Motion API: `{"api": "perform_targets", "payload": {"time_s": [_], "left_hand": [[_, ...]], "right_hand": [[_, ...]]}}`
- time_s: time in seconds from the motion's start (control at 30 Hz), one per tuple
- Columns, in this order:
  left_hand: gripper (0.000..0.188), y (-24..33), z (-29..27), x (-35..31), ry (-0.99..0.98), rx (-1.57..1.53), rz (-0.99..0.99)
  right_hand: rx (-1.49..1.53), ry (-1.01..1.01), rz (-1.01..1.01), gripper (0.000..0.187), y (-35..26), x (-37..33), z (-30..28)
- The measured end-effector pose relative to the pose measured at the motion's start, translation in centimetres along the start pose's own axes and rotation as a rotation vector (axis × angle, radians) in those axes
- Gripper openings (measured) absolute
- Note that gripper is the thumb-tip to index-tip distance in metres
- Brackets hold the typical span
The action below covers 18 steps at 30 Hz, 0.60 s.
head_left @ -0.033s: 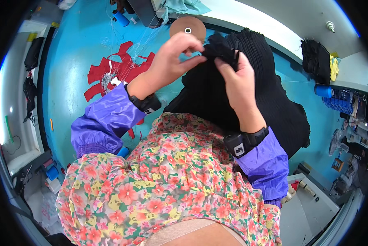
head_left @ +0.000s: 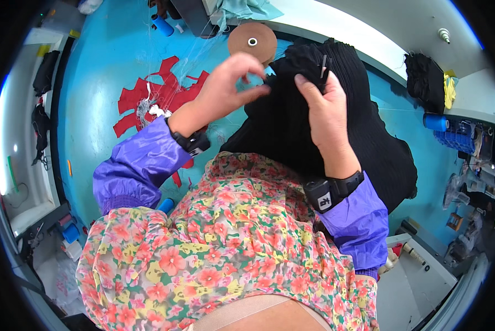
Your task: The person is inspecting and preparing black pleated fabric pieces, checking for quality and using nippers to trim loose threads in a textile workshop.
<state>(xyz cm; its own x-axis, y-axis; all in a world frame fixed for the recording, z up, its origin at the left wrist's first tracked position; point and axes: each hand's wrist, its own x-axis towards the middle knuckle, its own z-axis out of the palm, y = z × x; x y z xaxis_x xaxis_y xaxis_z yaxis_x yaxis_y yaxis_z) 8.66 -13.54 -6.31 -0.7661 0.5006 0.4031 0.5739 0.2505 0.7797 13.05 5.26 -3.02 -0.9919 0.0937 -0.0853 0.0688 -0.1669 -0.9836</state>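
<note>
A pile of black ribbed fabric (head_left: 363, 132) spreads from the middle to the right, partly against my lap. My right hand (head_left: 327, 110) is closed above it, gripping a small dark tool (head_left: 324, 67) with a thin metal blade pointing up. Whether it also pinches some of the cloth is hidden. At the left edge of the fabric is my left hand (head_left: 231, 85), slightly blurred, its thumb and curved fingers apart, with nothing seen between them.
Red cloth pieces (head_left: 134, 99) lie on the blue surface, with tangled pale thread (head_left: 144, 109) on them. A brown disc-shaped roll (head_left: 264, 38) sits beyond my left hand. Blue spools (head_left: 162, 25), a blue basket (head_left: 459, 138) and black cloth (head_left: 424, 80) are farther out.
My left hand has come away from the black cloth, and its fingertips have parted. My right hand has shifted slightly right, and the metal blade now shows. The raised bunch of cloth has dropped.
</note>
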Motion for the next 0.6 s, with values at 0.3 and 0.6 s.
{"api": "perform_targets", "payload": {"time_s": [0.3,0.6], "left_hand": [[0.024,-2.0,1.0,-4.8,-0.260,0.334,0.047],[0.014,2.2,-0.4,-1.7,-0.091,-0.084,-0.101]], "right_hand": [[0.038,-0.016,0.030,0.014,-0.2,0.0,-0.4],[-0.094,-0.081,-0.017,0.017,0.5,-0.1,0.2]]}}
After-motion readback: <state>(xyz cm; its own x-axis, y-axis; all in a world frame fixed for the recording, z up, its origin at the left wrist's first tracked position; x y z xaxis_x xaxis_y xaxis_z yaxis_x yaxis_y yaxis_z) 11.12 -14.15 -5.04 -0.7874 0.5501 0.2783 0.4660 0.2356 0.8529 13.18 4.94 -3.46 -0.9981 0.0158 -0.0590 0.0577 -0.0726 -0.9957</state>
